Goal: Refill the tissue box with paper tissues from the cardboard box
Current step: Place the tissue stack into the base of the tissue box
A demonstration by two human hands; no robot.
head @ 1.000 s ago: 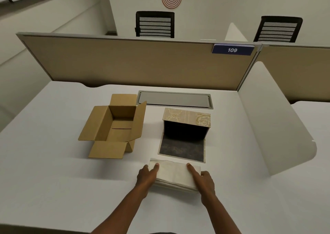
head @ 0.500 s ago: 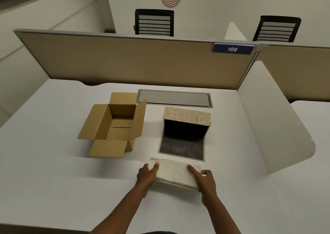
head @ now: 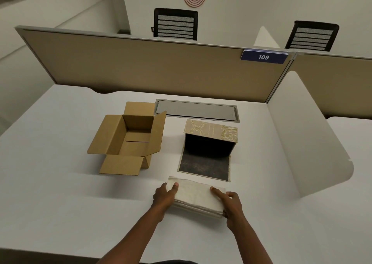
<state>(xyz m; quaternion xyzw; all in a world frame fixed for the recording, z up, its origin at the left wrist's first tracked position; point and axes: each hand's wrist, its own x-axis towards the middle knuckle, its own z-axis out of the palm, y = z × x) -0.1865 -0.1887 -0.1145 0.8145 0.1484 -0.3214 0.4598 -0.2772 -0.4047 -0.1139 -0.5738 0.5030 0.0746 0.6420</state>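
Note:
A stack of white paper tissues (head: 196, 197) lies flat on the white desk (head: 60, 193), near its front edge. My left hand (head: 164, 198) grips the stack's left end, thumb on top. My right hand (head: 231, 202) holds the right end, index finger lying across the top. Just behind the stack stands the tissue box (head: 210, 141), gold-patterned outside and dark inside, its opening facing me and its flap folded down flat on the desk. To the left sits the brown cardboard box (head: 128, 139), flaps spread open, with nothing visible inside.
A grey cable-tray cover (head: 196, 110) is set into the desk behind both boxes. A tan partition (head: 141, 66) closes the back and a white curved divider (head: 306, 143) stands at the right. Two black chairs stand beyond the partition.
Both hands stay on the ends of the tissue stack; the right hand's fingers have shifted slightly. The stack and both boxes have not moved.

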